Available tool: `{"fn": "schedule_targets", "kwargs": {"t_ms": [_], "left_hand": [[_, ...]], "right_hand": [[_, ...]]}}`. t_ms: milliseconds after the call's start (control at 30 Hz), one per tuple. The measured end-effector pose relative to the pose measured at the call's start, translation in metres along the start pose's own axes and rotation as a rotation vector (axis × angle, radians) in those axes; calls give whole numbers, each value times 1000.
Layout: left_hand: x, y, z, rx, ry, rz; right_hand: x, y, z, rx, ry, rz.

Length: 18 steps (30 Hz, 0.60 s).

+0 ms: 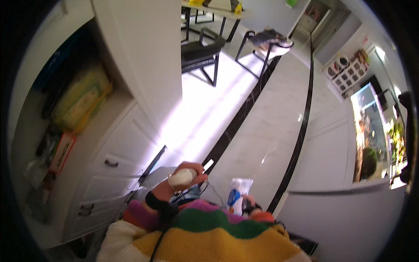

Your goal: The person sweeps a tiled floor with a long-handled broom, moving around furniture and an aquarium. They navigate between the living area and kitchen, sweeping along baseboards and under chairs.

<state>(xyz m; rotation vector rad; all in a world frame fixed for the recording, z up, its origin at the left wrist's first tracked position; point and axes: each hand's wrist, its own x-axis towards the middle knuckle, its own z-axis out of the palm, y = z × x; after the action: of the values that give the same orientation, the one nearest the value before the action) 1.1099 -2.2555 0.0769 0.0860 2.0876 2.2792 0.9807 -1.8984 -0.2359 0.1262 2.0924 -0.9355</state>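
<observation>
Low in the head view, my left hand [191, 172] is closed around a rounded off-white object [182, 177]; a small white end [208, 164] sticks out past the fingers, and whether it belongs to the same object I cannot tell. To its right, my right hand [250, 202] holds a white plastic package [240, 188] with a blue patch, upright close to my body. Dark bands circle both wrists, and a thin cable hangs between the hands. My striped knit sweater fills the bottom of the view.
At left stands a white cabinet [122, 140] with drawers and an open shelf holding a yellow-green package [83, 98] and a red-edged box [63, 153]. Black-framed chairs [203, 52] stand ahead by a table [212, 11]. A lit aquarium [371, 131] is at right, above a white cabinet.
</observation>
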Motion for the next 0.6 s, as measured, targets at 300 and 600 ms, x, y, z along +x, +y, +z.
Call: {"fn": "schedule_targets", "kwargs": {"t_ms": [300, 600], "left_hand": [[206, 24, -71, -10, 44, 349], [426, 0, -119, 110, 199, 105]], "right_hand": [[27, -110, -100, 20, 59, 157], [204, -171, -166, -216, -150, 13]]}}
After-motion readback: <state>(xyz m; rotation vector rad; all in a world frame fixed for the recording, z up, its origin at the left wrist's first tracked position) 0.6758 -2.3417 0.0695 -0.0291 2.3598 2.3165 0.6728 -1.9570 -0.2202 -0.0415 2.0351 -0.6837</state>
